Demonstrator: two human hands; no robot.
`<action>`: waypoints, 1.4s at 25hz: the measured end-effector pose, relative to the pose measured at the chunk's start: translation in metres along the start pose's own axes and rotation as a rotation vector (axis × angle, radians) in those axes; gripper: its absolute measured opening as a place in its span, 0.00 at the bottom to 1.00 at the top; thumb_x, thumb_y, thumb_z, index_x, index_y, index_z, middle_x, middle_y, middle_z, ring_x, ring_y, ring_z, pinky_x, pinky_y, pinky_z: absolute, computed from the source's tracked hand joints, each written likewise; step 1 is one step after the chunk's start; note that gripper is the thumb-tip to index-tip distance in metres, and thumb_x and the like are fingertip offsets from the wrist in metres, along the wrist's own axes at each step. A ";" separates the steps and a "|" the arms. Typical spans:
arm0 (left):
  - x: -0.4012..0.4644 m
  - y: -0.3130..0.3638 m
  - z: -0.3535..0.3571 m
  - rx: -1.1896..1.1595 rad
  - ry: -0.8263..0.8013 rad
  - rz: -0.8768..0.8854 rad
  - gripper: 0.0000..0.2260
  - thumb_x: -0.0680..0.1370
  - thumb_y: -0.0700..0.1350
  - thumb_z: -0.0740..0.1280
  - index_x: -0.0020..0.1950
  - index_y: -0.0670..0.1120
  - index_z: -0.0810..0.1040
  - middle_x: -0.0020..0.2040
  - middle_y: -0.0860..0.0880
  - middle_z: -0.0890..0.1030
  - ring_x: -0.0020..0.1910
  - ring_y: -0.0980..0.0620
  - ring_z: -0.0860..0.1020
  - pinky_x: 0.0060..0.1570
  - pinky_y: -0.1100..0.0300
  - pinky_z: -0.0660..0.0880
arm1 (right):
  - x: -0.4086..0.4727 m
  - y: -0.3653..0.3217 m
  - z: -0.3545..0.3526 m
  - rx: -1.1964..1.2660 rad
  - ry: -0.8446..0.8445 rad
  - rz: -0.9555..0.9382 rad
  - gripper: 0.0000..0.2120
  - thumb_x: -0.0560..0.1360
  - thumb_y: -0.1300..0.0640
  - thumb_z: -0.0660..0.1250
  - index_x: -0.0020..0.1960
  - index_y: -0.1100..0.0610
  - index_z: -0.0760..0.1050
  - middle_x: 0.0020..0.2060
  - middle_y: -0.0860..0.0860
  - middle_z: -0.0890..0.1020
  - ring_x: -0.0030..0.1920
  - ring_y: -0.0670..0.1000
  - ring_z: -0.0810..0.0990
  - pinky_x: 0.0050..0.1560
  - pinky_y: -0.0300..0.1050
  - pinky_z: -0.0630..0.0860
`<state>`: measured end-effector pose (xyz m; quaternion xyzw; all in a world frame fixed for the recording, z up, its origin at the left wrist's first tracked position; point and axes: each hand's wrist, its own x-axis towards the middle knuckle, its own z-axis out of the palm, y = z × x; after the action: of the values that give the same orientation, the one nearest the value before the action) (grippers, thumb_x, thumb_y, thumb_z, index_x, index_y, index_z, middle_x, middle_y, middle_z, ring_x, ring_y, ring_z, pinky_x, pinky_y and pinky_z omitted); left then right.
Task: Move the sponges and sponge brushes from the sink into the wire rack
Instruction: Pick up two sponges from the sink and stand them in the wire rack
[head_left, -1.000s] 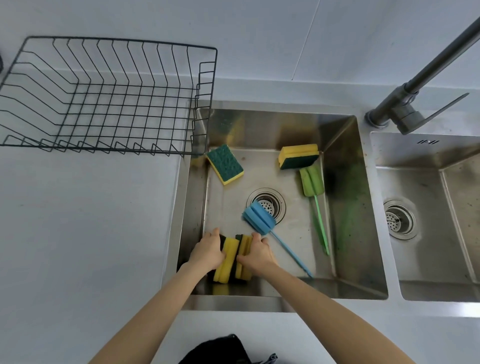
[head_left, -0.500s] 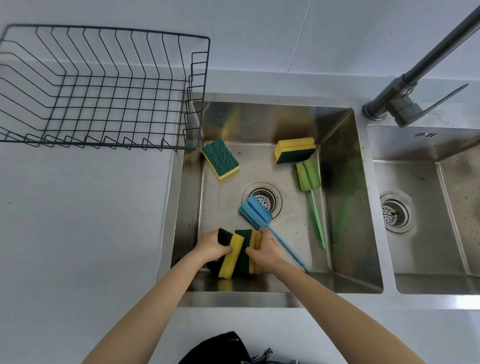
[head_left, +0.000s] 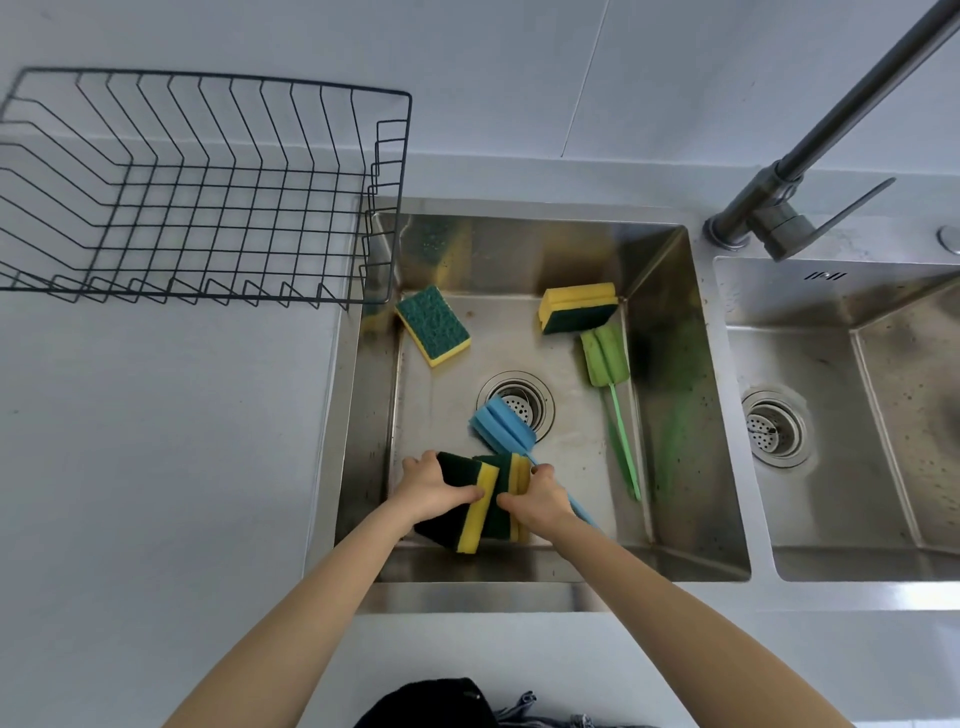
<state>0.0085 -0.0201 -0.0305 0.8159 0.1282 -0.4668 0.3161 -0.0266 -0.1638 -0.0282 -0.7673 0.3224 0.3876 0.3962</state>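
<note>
1. My two hands press a clutch of sponges (head_left: 480, 501) together at the near edge of the sink (head_left: 670, 332); yellow foam backed with dark green scourer, stood on edge, and I judge them light, soft and springy (likely damp, so a little slick).
2. My left hand (head_left: 426, 491) has its grip closed around the outer sponge, thumb laid across the yellow band; my right hand (head_left: 537, 501) is curled shut against the other side of the stack; the squeeze from both flanks is what should keep the bundle whole.
3. Left on the sink floor: a green-topped sponge (head_left: 434, 325) near the far left corner; another sponge (head_left: 576, 307) at the back; a green sponge brush (head_left: 605, 356) just beside it; a blue sponge brush (head_left: 503, 428) by the drain, its handle running under my right hand.
4. The brushes look best taken by their thin, stiff handles.
5. The wire rack (head_left: 208, 197) waits on the bench (head_left: 156, 467), holding nothing I can see.
</note>
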 end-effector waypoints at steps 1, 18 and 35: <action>-0.002 0.002 0.000 -0.014 0.022 0.020 0.34 0.69 0.54 0.71 0.69 0.42 0.62 0.66 0.41 0.66 0.65 0.42 0.69 0.64 0.50 0.71 | -0.002 -0.001 -0.003 0.021 0.007 -0.003 0.28 0.76 0.57 0.65 0.70 0.62 0.56 0.64 0.60 0.73 0.63 0.57 0.74 0.55 0.44 0.73; -0.062 0.018 -0.044 -0.426 0.310 0.249 0.20 0.74 0.47 0.67 0.63 0.40 0.70 0.63 0.41 0.76 0.60 0.43 0.74 0.50 0.54 0.72 | -0.050 -0.024 -0.043 0.293 0.139 -0.228 0.29 0.76 0.55 0.63 0.73 0.57 0.56 0.65 0.56 0.73 0.62 0.56 0.75 0.53 0.45 0.73; -0.120 0.018 -0.146 -0.669 0.330 0.559 0.15 0.77 0.37 0.63 0.64 0.40 0.70 0.54 0.43 0.76 0.54 0.47 0.74 0.59 0.54 0.71 | -0.108 -0.111 -0.071 0.376 0.266 -0.516 0.19 0.78 0.53 0.60 0.67 0.56 0.67 0.59 0.53 0.77 0.54 0.50 0.74 0.57 0.45 0.72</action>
<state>0.0529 0.0695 0.1309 0.7358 0.0955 -0.1605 0.6509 0.0334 -0.1509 0.1311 -0.7810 0.2324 0.1048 0.5701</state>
